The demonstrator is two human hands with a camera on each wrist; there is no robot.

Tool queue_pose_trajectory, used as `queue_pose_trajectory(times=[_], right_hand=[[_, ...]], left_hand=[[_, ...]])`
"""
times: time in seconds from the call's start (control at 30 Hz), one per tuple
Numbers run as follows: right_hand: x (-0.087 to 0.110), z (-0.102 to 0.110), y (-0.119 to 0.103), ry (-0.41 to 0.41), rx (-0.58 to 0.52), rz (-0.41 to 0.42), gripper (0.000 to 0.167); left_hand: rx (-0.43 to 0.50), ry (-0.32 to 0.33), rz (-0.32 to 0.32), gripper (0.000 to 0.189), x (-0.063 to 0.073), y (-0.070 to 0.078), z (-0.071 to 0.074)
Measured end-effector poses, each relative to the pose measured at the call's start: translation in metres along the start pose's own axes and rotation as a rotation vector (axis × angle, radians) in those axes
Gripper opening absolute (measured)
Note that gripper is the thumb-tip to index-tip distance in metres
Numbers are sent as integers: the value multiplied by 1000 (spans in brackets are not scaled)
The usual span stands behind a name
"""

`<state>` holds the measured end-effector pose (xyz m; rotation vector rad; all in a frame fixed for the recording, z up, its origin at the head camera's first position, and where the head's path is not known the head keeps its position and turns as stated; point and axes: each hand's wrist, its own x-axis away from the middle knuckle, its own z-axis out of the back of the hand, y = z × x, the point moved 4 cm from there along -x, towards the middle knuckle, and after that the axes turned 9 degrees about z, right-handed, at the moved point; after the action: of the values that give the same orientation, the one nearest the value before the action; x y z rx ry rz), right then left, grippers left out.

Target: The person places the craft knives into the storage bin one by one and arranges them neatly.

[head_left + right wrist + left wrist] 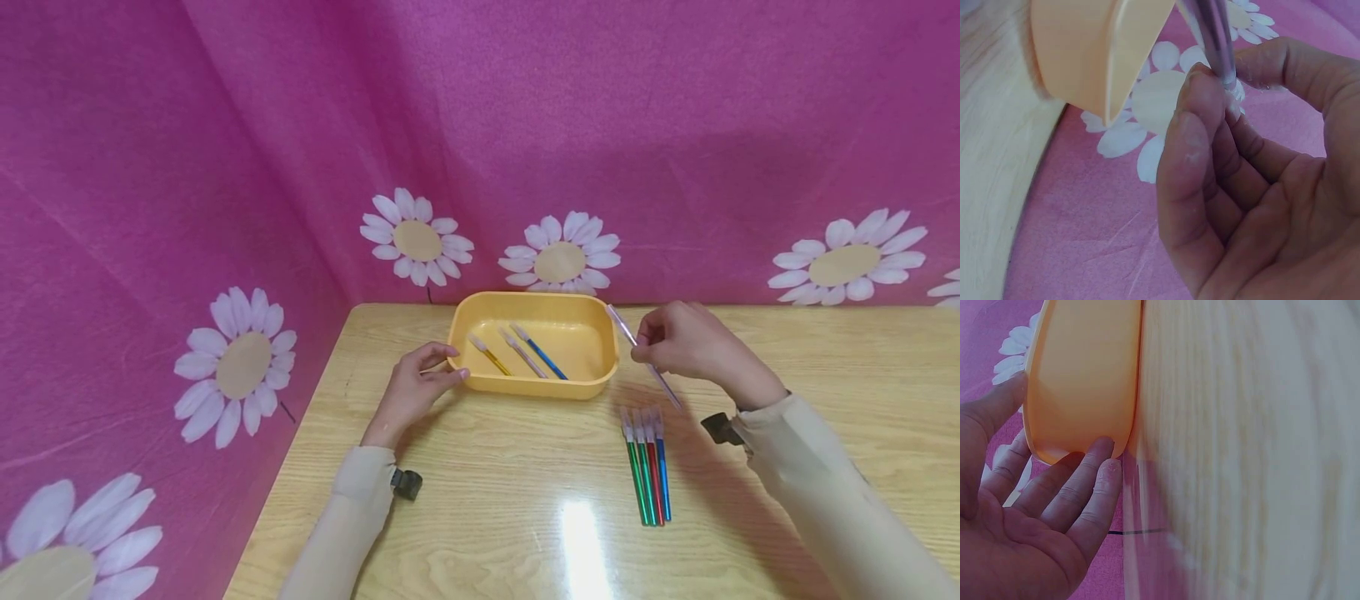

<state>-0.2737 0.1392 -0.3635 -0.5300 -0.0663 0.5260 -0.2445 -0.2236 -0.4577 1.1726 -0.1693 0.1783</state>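
Note:
In the head view, a yellow plastic tray (536,386) stands at the back of the table, with a yellow pen (497,362), a pale pink pen (531,358) and a blue pen (551,362) lying inside. My left hand (414,385) holds its left end, thumb at the near corner; in the left wrist view several fingers rest against the tray's (1085,369) outer wall. Just beyond the right rim, my right hand (678,340) pinches a slim, shiny pale pink pen (621,323), slanted, between thumb and fingertips. The right wrist view shows this pen (1213,37) close up.
Nearer me, below the right hand, several metallic pens (647,475) in green, red and blue lie side by side, pale caps pointing away. The wood-grain table (480,483) meets a pink flowered cloth (675,167) behind and at the left.

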Motion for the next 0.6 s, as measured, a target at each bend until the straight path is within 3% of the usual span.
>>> queue_pose_trajectory(times=[0.6], right_hand=[[-26,7,-20,15,-42,14,13]], left_hand=[[3,0,1,36,-1,-1,0]])
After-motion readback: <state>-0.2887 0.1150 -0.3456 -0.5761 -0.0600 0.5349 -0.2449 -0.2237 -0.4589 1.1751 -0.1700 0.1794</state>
